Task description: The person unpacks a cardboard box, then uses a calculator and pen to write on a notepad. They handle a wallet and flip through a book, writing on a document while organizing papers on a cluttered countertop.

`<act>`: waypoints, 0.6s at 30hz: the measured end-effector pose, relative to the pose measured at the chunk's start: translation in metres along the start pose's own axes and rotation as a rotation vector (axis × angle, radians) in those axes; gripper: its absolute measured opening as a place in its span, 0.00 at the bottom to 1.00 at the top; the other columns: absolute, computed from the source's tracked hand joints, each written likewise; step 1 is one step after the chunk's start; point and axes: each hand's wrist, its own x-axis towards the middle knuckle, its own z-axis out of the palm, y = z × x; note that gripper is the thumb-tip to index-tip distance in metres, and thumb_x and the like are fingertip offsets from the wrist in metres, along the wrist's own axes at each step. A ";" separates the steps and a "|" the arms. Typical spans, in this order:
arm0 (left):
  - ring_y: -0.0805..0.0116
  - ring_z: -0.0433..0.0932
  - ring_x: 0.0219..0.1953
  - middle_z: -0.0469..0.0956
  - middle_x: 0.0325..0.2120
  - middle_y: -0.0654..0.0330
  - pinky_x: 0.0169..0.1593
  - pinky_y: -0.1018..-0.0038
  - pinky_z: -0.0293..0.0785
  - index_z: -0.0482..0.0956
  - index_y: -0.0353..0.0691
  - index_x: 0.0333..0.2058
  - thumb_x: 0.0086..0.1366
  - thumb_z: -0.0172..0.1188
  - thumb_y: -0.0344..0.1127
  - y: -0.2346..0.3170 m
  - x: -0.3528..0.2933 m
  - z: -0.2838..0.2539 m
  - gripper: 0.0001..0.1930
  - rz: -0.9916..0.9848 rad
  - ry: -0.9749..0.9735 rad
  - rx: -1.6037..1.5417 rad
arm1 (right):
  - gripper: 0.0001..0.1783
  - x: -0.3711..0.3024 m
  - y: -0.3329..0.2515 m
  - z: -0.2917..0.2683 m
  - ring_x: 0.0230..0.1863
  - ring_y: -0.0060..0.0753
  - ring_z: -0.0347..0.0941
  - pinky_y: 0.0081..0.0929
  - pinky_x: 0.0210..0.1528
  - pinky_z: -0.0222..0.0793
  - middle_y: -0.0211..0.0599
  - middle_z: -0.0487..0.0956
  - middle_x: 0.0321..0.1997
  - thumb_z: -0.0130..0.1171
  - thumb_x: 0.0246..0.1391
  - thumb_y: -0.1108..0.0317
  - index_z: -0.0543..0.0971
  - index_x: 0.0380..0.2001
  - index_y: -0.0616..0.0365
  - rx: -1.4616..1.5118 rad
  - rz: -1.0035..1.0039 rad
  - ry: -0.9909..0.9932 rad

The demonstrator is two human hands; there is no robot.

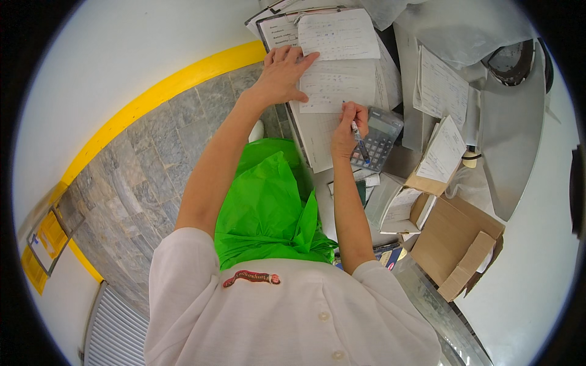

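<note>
Hand at left (282,79): lying across handwritten papers (337,33), its fingers are spreading apart and its thumb is standing wide; for tidy writing, it should probably be pressing firmly without covering the entries.
Lower sheet (339,79): resting between the hands, it should be lying flat wherever ink is going down.
Hand at right (351,131): thumb and forefinger are pinching a pen (360,141), the other fingers curling in; whether its tip is touching paper, the view is not showing. A light grip would likely be serving best.
Calculator (381,143): it is sitting just beside the right hand, partly behind it.
Wall: a yellow-backed notice (55,235) is hanging at far left.
Floor (116,165): grey stone tiles are running beneath a yellow stripe (152,93).
Lap: green plastic (259,201) is bunching below the arms.
Worktop: slips (442,79) are leaning near an open cardboard box (455,238); a steel surface (513,134) is curving beyond.
</note>
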 end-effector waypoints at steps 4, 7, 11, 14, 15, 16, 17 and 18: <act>0.50 0.52 0.57 0.58 0.52 0.52 0.59 0.57 0.46 0.56 0.57 0.59 0.34 0.71 0.44 0.000 0.000 0.001 0.49 -0.004 0.006 0.016 | 0.16 0.000 -0.002 0.000 0.20 0.13 0.57 0.14 0.24 0.54 0.23 0.66 0.19 0.48 0.58 0.59 0.72 0.24 0.60 0.002 -0.004 -0.016; 0.50 0.52 0.57 0.59 0.51 0.52 0.59 0.57 0.46 0.56 0.57 0.59 0.34 0.71 0.44 0.000 0.001 0.002 0.49 -0.003 0.004 0.006 | 0.17 0.000 -0.005 0.000 0.20 0.14 0.57 0.14 0.25 0.54 0.24 0.66 0.19 0.46 0.58 0.58 0.72 0.24 0.60 -0.012 -0.004 -0.021; 0.50 0.52 0.57 0.59 0.50 0.53 0.59 0.58 0.46 0.57 0.57 0.59 0.34 0.71 0.44 -0.001 0.001 0.002 0.49 -0.001 0.009 -0.002 | 0.18 0.000 -0.008 0.002 0.20 0.14 0.57 0.15 0.25 0.54 0.24 0.66 0.20 0.45 0.59 0.58 0.72 0.23 0.61 -0.023 0.008 -0.013; 0.52 0.52 0.58 0.60 0.50 0.55 0.61 0.57 0.44 0.58 0.55 0.58 0.33 0.72 0.44 0.001 0.001 0.000 0.48 -0.024 -0.001 -0.007 | 0.17 0.000 -0.012 0.002 0.20 0.14 0.57 0.15 0.25 0.54 0.24 0.66 0.20 0.45 0.59 0.58 0.72 0.24 0.61 -0.009 0.019 -0.018; 0.53 0.52 0.58 0.60 0.51 0.57 0.62 0.56 0.43 0.59 0.55 0.57 0.33 0.72 0.44 0.002 0.001 0.000 0.48 -0.034 -0.003 -0.010 | 0.17 0.000 -0.013 0.002 0.21 0.14 0.57 0.15 0.25 0.55 0.24 0.67 0.20 0.45 0.59 0.59 0.72 0.24 0.61 -0.001 0.026 -0.022; 0.53 0.52 0.58 0.60 0.51 0.57 0.62 0.56 0.44 0.59 0.55 0.57 0.33 0.72 0.44 0.003 0.001 0.000 0.48 -0.038 -0.003 -0.005 | 0.17 0.000 -0.012 0.002 0.21 0.14 0.57 0.15 0.25 0.55 0.25 0.67 0.20 0.45 0.59 0.59 0.72 0.24 0.61 -0.001 0.020 -0.023; 0.53 0.52 0.58 0.60 0.51 0.57 0.62 0.56 0.44 0.59 0.55 0.57 0.33 0.72 0.44 0.003 0.001 0.000 0.48 -0.042 -0.004 0.001 | 0.17 0.000 -0.010 0.002 0.21 0.14 0.57 0.15 0.25 0.55 0.25 0.67 0.21 0.45 0.59 0.59 0.72 0.24 0.61 -0.001 0.015 -0.025; 0.53 0.52 0.58 0.60 0.51 0.57 0.62 0.56 0.44 0.59 0.54 0.57 0.33 0.72 0.44 0.004 0.001 -0.001 0.48 -0.046 -0.004 0.007 | 0.17 0.000 -0.009 0.001 0.21 0.14 0.57 0.15 0.26 0.55 0.25 0.67 0.21 0.45 0.59 0.59 0.71 0.24 0.61 -0.001 0.009 -0.026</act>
